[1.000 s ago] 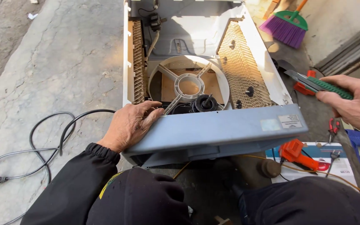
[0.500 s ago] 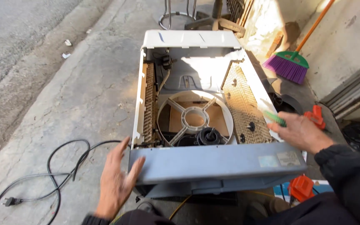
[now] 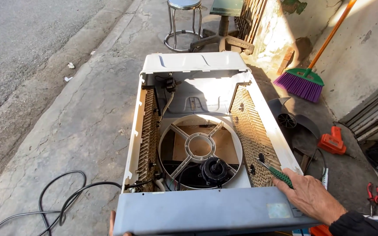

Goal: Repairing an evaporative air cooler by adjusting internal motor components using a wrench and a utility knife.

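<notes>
While one right hand point(image 3: 311, 196) grips one green screwdriver point(image 3: 276, 173), left hand point(image 3: 111, 220) barely shows, state unclear

An opened cooler cabinet point(image 3: 206, 131) lies at the centre, a fan motor point(image 3: 215, 169) inside its round frame point(image 3: 200, 148) at 5 o'clock. A cable point(image 3: 57, 201) lies at 8 o'clock, a stool point(image 3: 183, 22) at 12, a broom point(image 3: 305, 81) at 2, pliers point(image 3: 372, 194) at 4.
</notes>
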